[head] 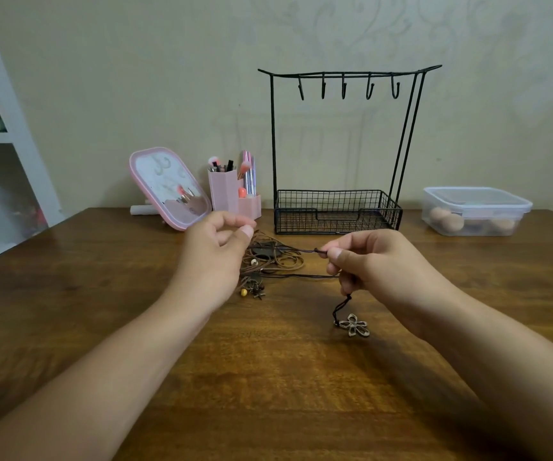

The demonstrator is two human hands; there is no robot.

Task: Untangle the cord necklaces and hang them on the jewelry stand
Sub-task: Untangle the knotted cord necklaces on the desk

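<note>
Necklaces [270, 261] lie in a brown heap on the wooden table [268, 377], just in front of the stand [338, 144], with beads and small charms spilling out at the near edge. How many cords are in the heap cannot be told; the left hand [215, 257] covers its left part. That hand is loosely curled, thumb and forefinger close together above the pile, and whether they pinch a cord cannot be made out. The right hand [365, 261] pinches a dark cord [296, 250] at a small knot between thumb and forefinger, and a second strand runs from the heap into its lower fingers. Below it a flower pendant [354, 325] hangs on a short loop, at or just above the table. All five hooks on the stand are bare, and its wire basket looks empty.
</note>
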